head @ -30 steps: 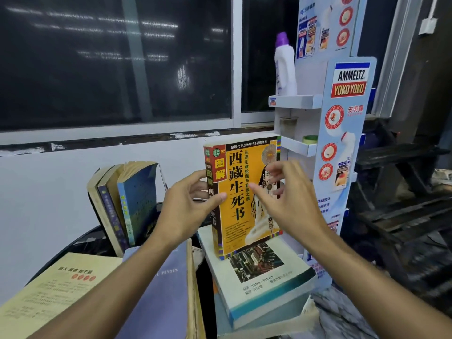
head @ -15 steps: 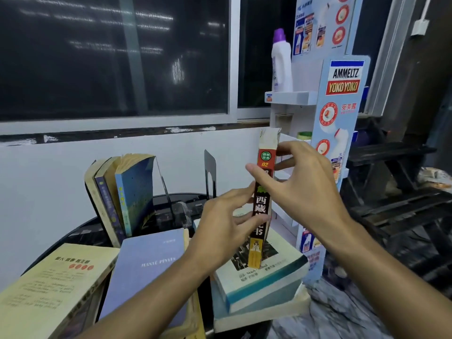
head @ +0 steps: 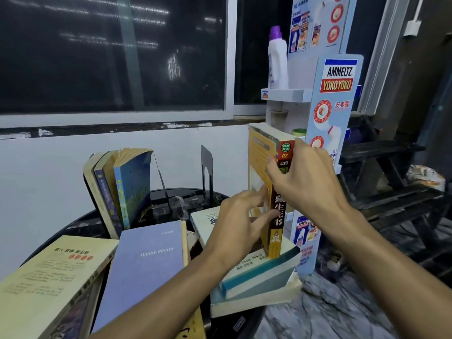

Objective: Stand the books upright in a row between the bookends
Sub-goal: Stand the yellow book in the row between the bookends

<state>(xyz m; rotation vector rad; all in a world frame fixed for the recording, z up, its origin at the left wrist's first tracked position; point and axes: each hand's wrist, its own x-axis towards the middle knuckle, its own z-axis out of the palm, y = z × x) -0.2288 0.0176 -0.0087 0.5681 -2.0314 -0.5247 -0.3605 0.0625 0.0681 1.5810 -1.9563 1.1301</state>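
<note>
While both hands are on the yellow book (head: 260, 167), it stands upright on its bottom edge, spine toward my camera, yellow cover facing left. It rests on top of the stack of flat books (head: 256, 275) at the right side of the round black table (head: 80, 222). It is not in the row.

Right hand (head: 310, 184): grips the upper part of the spine. The thumb lies on the yellow cover and the other fingers curl round the far side. Firm wrap, closed on the book.

Left hand (head: 237, 228): lower down, fingers partly bent and spread. The thumb lies against the lower spine and the fingertips (head: 261, 193) press the yellow cover, so the spine edge sits lightly pinched between them.

Row area, rear left of table: three books (head: 122, 189) stand tilted, tops leaning left, the blue one fanned open at the top. A thin dark bookend (head: 160, 182) slants just beside them on the right; I cannot tell if it touches them. A second black bookend (head: 206, 167) stands upright farther right, apart from those books, with bare table between.

Lying flat at front: a lavender book (head: 146, 265) and, left of it, a cream book (head: 49, 277).

Behind the held book: a cardboard display stand (head: 337, 99) with a white bottle (head: 277, 62), purple-capped, on its top shelf.
</note>
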